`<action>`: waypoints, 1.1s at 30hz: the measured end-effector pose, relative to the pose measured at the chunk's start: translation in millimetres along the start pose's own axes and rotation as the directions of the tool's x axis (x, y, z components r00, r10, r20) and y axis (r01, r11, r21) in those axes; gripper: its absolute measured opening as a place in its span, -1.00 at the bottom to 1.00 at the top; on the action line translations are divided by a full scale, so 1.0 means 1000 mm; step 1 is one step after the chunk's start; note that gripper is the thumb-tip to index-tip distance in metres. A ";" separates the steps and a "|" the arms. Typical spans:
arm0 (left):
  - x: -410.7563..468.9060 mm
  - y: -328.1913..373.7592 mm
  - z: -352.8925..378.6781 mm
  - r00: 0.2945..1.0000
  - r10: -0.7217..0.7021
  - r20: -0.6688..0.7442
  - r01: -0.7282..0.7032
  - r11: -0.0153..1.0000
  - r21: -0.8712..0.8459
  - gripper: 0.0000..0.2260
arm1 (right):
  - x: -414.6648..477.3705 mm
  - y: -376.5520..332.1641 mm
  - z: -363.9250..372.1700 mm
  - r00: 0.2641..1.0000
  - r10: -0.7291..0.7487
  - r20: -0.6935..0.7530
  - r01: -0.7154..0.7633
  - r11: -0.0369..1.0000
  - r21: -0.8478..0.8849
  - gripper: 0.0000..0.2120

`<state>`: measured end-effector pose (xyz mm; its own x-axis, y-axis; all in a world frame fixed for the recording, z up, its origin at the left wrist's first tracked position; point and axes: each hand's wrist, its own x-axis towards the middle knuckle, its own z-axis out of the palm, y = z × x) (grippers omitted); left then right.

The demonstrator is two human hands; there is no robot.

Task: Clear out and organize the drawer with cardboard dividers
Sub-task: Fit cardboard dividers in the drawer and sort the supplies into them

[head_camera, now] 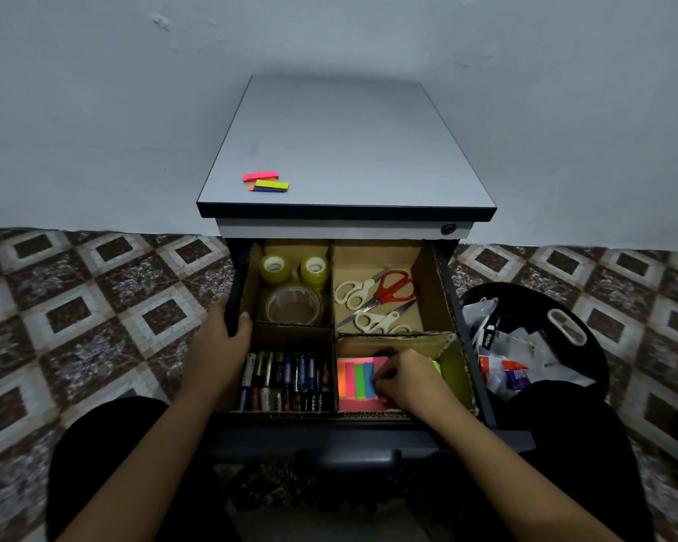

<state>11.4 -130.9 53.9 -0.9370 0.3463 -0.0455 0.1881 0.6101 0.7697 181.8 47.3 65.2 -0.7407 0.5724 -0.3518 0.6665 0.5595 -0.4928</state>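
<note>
**Sticky flags settle into divided drawer**

The right hand (406, 379) pinches the sticky flags (359, 379) in the near-right compartment of the cardboard dividers (333, 283). These light, flimsy paper pads will likely fan, so they are best taken by their edges. The left hand (222, 330) grips the left wall of the drawer (233, 291). Loose flag pads (267, 181) lie on the grey tabletop (349, 142). A bin (525, 303) stands on the patterned floor (94, 307).

Drawer (233, 291) is open mid-frame, with cardboard dividers (333, 291) splitting it in four: tape rolls (292, 309) upper left, scissors (392, 287) upper right, batteries (286, 381) lower left. Left hand (222, 334) grips the drawer's left wall. Right hand (408, 381) pinches the colored sticky flags (359, 381) lower right. A few loose flag strips (267, 182) sit on the cabinet top (349, 150).
</note>
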 end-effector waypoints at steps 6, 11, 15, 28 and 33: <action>-0.001 0.001 0.000 1.000 0.006 -0.006 -0.006 1.000 0.013 -0.59 | -0.001 -0.003 -0.002 0.999 -0.023 -0.035 0.024 0.999 0.034 -0.75; -0.002 0.002 0.000 1.000 0.018 -0.011 -0.018 1.000 0.011 -0.60 | 0.000 -0.003 -0.002 1.000 -0.023 0.018 0.023 1.000 0.012 -0.81; -0.002 0.002 -0.001 1.000 0.021 -0.014 -0.021 1.000 0.016 -0.61 | -0.001 -0.004 -0.006 0.999 -0.025 0.047 0.024 1.000 0.010 -0.82; 0.000 0.001 -0.001 1.000 0.008 -0.014 -0.007 0.999 0.039 -0.58 | 0.023 -0.106 -0.104 0.896 -0.377 -0.235 0.408 0.907 0.103 -0.90; 0.001 0.001 -0.002 1.000 -0.005 -0.024 0.006 0.999 0.034 -0.58 | 0.067 -0.157 -0.109 0.783 -0.543 -0.303 0.550 0.832 -0.073 -0.77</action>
<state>10.4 -131.3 55.5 -0.9446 0.3264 -0.0343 0.1926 0.6358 0.7474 36.8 63.4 205.3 -0.9161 0.3258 0.2336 0.1539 0.8238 -0.5455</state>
